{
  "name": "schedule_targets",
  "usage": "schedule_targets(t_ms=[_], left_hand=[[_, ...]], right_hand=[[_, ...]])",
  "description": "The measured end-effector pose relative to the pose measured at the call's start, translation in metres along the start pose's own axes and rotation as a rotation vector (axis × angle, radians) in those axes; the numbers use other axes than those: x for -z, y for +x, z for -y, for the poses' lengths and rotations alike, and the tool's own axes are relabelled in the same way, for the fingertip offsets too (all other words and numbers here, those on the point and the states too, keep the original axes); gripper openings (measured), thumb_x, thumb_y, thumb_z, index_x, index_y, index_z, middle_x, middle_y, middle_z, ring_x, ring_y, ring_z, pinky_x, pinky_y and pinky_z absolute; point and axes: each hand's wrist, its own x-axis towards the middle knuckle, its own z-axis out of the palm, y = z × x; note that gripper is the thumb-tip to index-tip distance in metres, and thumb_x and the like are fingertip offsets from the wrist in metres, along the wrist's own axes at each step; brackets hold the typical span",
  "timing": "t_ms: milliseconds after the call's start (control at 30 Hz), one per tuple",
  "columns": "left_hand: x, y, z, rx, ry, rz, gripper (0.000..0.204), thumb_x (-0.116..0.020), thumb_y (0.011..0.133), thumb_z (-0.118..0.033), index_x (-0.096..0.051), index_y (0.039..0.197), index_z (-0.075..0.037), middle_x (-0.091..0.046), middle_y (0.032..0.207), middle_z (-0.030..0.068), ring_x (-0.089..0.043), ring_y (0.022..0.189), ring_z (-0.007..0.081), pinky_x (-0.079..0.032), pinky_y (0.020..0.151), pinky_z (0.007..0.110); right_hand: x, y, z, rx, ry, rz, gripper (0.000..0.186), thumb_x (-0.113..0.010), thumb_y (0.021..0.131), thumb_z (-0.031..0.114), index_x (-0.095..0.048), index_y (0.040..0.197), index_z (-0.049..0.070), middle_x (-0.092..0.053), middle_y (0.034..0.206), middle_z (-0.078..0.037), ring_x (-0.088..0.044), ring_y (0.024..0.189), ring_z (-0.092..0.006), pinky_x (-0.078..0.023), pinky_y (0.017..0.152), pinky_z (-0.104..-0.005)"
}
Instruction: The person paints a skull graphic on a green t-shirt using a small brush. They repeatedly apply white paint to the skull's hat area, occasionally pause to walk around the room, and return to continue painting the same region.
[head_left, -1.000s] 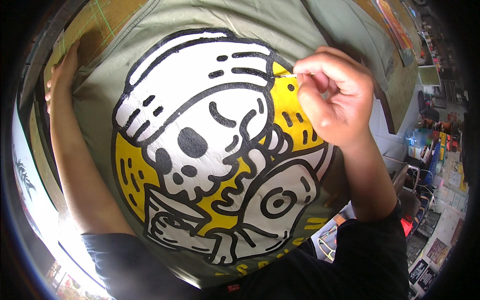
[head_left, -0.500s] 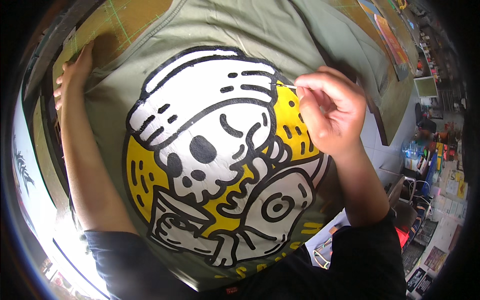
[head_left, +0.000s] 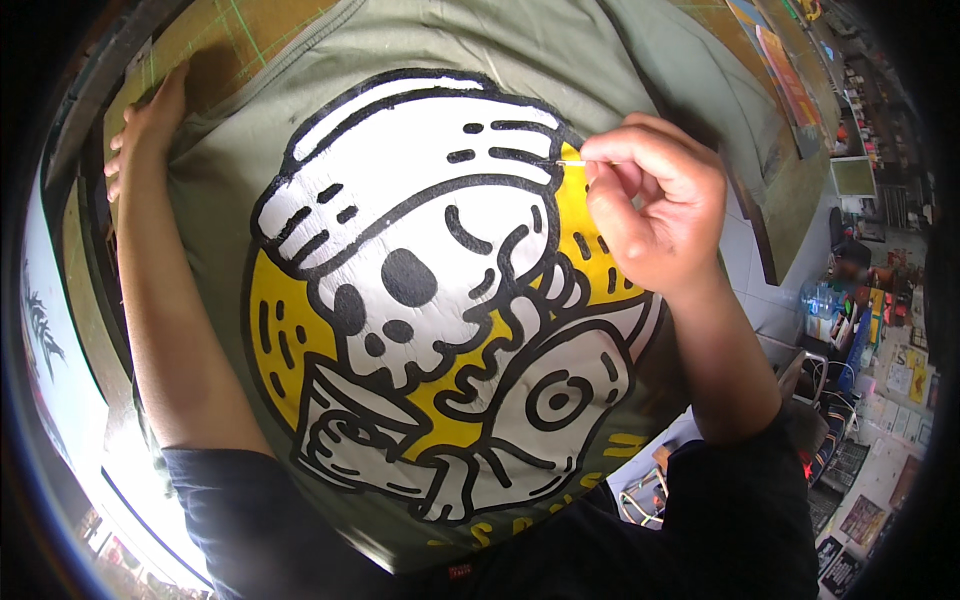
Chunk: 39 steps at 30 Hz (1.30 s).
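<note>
An olive-green shirt [head_left: 215,235] lies spread over a green-gridded cutting mat [head_left: 222,35]. On it is a large painted skull figure [head_left: 400,220] in a white hat, outlined in black, with a yellow background [head_left: 584,240]. Pinched between the thumb and fingers of my right hand [head_left: 655,195] is a thin paintbrush [head_left: 573,163]. Its dark tip meets the black outline at the right end of the hat. Far to the left, my left hand [head_left: 148,135] rests at the board's edge beside the shirt, fingers apart and holding nothing.
Flat coloured sheets [head_left: 785,80] lie at the table's far right. Past the table's right edge [head_left: 768,240] are a clear plastic bottle [head_left: 824,305], a metal-framed stool [head_left: 800,375] and many small items. Bright light falls at the lower left.
The shirt's picture sits slightly higher in view around the hat. My right hand with the paintbrush has shifted a little up and left, and the tip is now lower along the hat's right-hand edge.
</note>
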Motion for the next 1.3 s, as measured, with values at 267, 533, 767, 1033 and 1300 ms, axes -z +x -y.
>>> schedule_targets(t_ms=[267,533,767,1033,1300], left_hand=[[-0.005,0.009,0.002,0.013,0.021,-0.026,0.107,-0.045,0.059,-0.081,-0.021,0.141,-0.017,-0.012,0.146,0.0178,-0.009,0.133,0.0411,-0.007,0.101,0.061],[-0.007,0.016,0.004,-0.011,0.031,-0.036,0.108,-0.043,0.058,-0.083,-0.023,0.141,-0.017,-0.014,0.146,0.018,-0.01,0.133,0.0414,-0.008,0.102,0.06],[-0.003,0.006,0.002,0.016,0.041,-0.053,0.106,-0.042,0.058,-0.083,-0.025,0.14,-0.017,-0.018,0.145,0.0175,-0.012,0.133,0.0382,-0.01,0.103,0.057],[-0.018,0.049,0.014,-0.045,0.038,-0.003,0.109,-0.049,0.056,-0.08,-0.022,0.141,-0.017,-0.013,0.146,0.0154,-0.01,0.132,0.041,-0.009,0.1,0.059],[-0.024,0.059,0.015,-0.08,0.069,-0.023,0.106,-0.048,0.057,-0.08,-0.024,0.14,-0.017,-0.014,0.146,0.0146,-0.01,0.133,0.0399,-0.009,0.102,0.058]], right_hand=[[-0.001,0.001,0.0,-0.017,-0.042,-0.024,0.007,-0.056,0.065,-0.005,-0.056,0.069,0.001,-0.053,0.058,-0.004,-0.046,0.045,-0.0085,-0.034,0.043,-0.0205],[-0.001,0.001,0.0,-0.002,-0.05,-0.02,0.008,-0.056,0.064,-0.006,-0.056,0.069,0.0,-0.053,0.058,-0.004,-0.043,0.044,-0.0078,-0.033,0.042,-0.0204],[0.0,0.0,0.0,-0.023,-0.046,-0.022,0.008,-0.055,0.063,-0.007,-0.055,0.068,-0.001,-0.05,0.056,-0.003,-0.041,0.044,-0.0077,-0.031,0.042,-0.0208],[0.0,0.001,-0.001,-0.004,-0.042,-0.028,0.008,-0.055,0.062,-0.007,-0.055,0.068,0.0,-0.049,0.056,-0.004,-0.041,0.043,-0.0086,-0.031,0.042,-0.0212],[0.002,0.0,-0.003,-0.003,-0.045,-0.024,0.009,-0.054,0.061,-0.007,-0.052,0.066,0.0,-0.045,0.054,-0.003,-0.035,0.042,-0.0072,-0.026,0.04,-0.0213]])
